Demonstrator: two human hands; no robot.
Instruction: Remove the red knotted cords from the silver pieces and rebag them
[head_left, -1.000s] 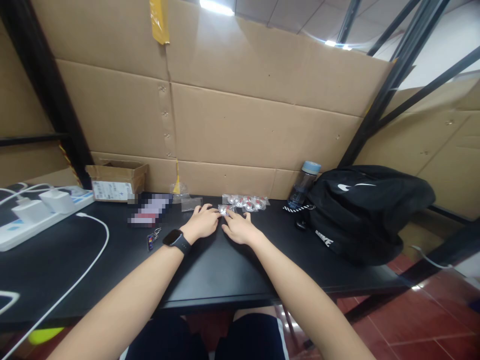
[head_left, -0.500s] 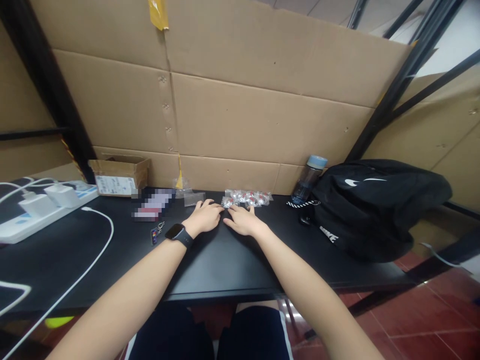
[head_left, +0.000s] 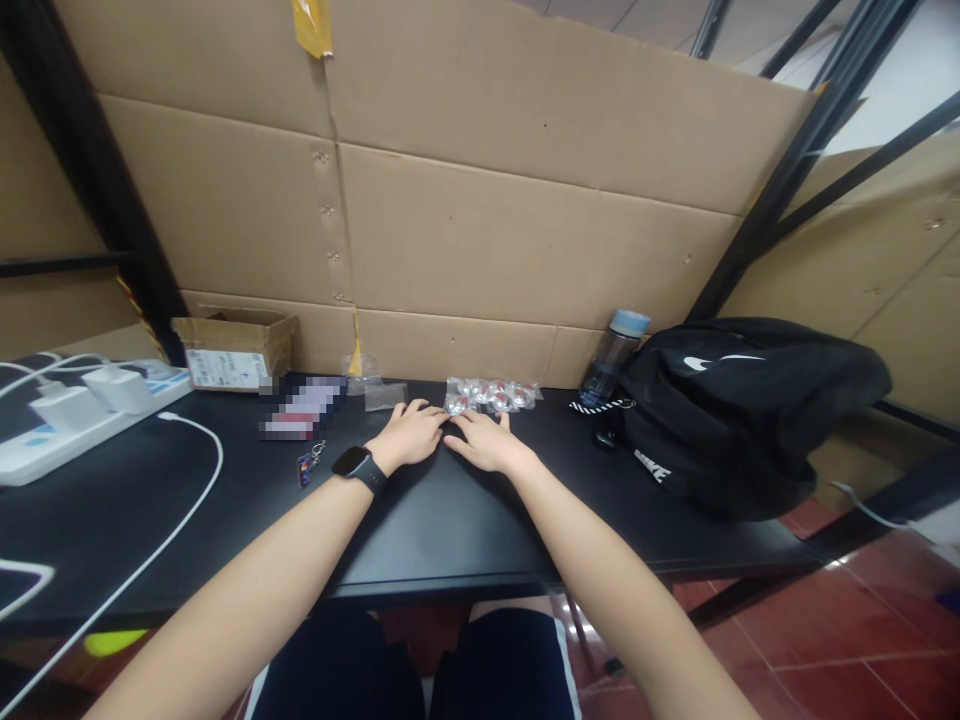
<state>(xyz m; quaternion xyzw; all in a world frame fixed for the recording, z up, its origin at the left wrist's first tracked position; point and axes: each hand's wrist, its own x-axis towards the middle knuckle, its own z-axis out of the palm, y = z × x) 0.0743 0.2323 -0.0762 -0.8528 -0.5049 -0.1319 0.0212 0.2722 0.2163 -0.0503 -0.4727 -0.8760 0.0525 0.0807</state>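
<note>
My left hand [head_left: 411, 434], with a dark watch [head_left: 356, 464] at the wrist, lies palm down on the black table, its fingers stretched out and holding nothing. Close beside it rests my right hand [head_left: 484, 440], likewise flat with the fingers spread. Just beyond the fingertips is a cluster of small clear packets [head_left: 499, 393] holding silvery round pieces with red parts; their exact kind is too small to tell. The right fingertips are at the cluster's near edge, and I cannot tell if they touch it. Flat clear plastic bags [head_left: 385, 397] lie behind the left hand.
At the left stand an open cardboard box [head_left: 238, 350] and a white power strip [head_left: 97, 415] with chargers and cables. A keychain [head_left: 306, 468] lies near a blurred-out item [head_left: 304, 408]. A bottle [head_left: 611, 355] and a black backpack [head_left: 742, 420] occupy the right side, before a cardboard wall.
The view has shifted very slightly, so the surroundings sit a little further left. Both hands stay in place on the table, and the packets have not visibly moved.
</note>
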